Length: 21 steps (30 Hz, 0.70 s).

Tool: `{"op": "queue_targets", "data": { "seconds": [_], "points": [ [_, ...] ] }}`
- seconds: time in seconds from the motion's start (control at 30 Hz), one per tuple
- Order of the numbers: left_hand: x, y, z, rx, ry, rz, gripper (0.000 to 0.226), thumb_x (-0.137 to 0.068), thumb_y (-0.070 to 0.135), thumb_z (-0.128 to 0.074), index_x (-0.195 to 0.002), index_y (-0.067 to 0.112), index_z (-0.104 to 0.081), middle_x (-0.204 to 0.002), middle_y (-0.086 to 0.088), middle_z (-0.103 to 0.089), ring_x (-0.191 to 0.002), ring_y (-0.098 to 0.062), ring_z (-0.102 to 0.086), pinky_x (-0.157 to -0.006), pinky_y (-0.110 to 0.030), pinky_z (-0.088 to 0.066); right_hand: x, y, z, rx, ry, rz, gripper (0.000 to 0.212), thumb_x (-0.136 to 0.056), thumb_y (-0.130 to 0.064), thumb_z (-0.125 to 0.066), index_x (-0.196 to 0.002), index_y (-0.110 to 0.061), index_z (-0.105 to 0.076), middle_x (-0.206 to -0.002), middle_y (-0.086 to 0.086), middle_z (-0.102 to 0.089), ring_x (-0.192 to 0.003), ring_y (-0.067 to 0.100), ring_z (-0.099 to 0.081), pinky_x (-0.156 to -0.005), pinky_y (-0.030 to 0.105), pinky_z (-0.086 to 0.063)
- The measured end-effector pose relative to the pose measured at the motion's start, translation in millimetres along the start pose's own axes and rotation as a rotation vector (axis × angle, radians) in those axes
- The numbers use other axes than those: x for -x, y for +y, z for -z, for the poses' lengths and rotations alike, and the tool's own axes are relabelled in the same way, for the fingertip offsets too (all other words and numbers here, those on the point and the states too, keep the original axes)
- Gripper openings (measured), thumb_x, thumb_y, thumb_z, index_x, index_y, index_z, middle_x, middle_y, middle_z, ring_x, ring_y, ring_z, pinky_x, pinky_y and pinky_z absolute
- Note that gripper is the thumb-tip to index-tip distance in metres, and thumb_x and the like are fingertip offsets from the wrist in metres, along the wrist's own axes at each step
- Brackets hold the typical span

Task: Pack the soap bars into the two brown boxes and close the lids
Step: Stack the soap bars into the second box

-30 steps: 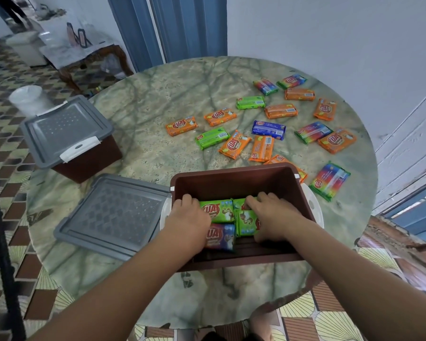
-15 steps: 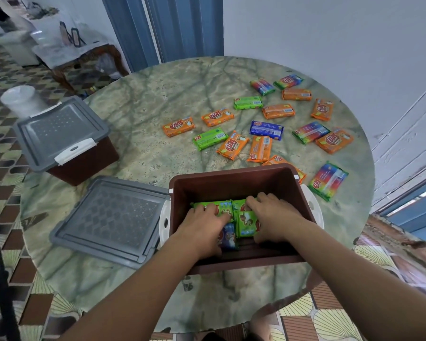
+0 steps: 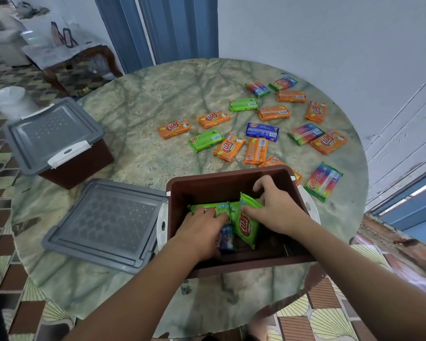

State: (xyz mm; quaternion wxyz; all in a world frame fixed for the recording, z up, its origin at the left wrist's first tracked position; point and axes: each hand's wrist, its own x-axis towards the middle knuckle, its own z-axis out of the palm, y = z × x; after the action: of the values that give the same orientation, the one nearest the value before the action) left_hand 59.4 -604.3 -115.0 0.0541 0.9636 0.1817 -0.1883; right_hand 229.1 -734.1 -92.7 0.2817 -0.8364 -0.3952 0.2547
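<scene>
An open brown box (image 3: pixel 207 185) stands at the table's near edge, with both my hands inside it. My right hand (image 3: pixel 278 212) grips a green soap bar (image 3: pixel 246 223) and tilts it up on its end. My left hand (image 3: pixel 201 230) presses down on another green bar (image 3: pixel 213 209) lying flat, and a blue bar (image 3: pixel 226 238) shows beside its fingers. The box's grey lid (image 3: pixel 103 225) lies flat to its left. A second brown box (image 3: pixel 76 166) with its grey lid on stands at the table's left edge. Several loose soap bars (image 3: pixel 256 150) are scattered beyond the open box.
The round marble table (image 3: pixel 145 94) sits close to a white wall on the right. Blue curtains hang behind it. A white bucket (image 3: pixel 6 100) stands on the tiled floor at the left, and a small side table is farther back.
My right hand has lifted a green bar from flat up onto its end. My left hand has slid right across the bars in the box.
</scene>
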Motion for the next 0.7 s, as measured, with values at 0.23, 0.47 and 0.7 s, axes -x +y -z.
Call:
{"op": "queue_targets", "data": {
  "seconds": [0.23, 0.47, 0.7],
  "points": [
    [0.9, -0.1, -1.6, 0.009, 0.002, 0.002, 0.084, -0.068, 0.051, -0.084, -0.135, 0.027, -0.040, -0.134, -0.007, -0.048, -0.122, -0.035, -0.044, -0.098, -0.047, -0.043, 8.4, -2.1, -4.7, 0.742, -0.268, 0.046, 0.093, -0.075, -0.040, -0.087, -0.147, -0.032, -0.028, -0.136, 0.013, -0.035, -0.121, 0.034, -0.049, -0.091, 0.043, -0.055],
    [2.1, 1.6, 2.0, 0.018, 0.030, -0.021, 0.085, -0.071, 0.046, -0.083, -0.140, 0.027, -0.037, -0.134, -0.008, -0.044, -0.121, -0.035, -0.045, -0.098, -0.045, -0.041, 5.7, 0.6, -9.5, 0.988, -0.330, 0.257, 0.089, -0.076, -0.055, -0.079, -0.149, -0.029, -0.035, -0.144, 0.007, -0.040, -0.131, 0.030, -0.037, -0.104, 0.048, -0.038],
    [5.2, 3.1, 3.4, -0.011, 0.018, -0.022, 0.081, -0.076, 0.041, -0.081, -0.145, 0.024, -0.042, -0.137, -0.009, -0.043, -0.125, -0.035, -0.043, -0.101, -0.044, -0.040, 9.8, -1.3, -10.1, 0.880, -0.337, 0.204, 0.080, -0.073, -0.065, -0.073, -0.140, -0.029, -0.045, -0.142, 0.000, -0.052, -0.128, 0.027, -0.051, -0.101, 0.044, -0.041]
  ]
}}
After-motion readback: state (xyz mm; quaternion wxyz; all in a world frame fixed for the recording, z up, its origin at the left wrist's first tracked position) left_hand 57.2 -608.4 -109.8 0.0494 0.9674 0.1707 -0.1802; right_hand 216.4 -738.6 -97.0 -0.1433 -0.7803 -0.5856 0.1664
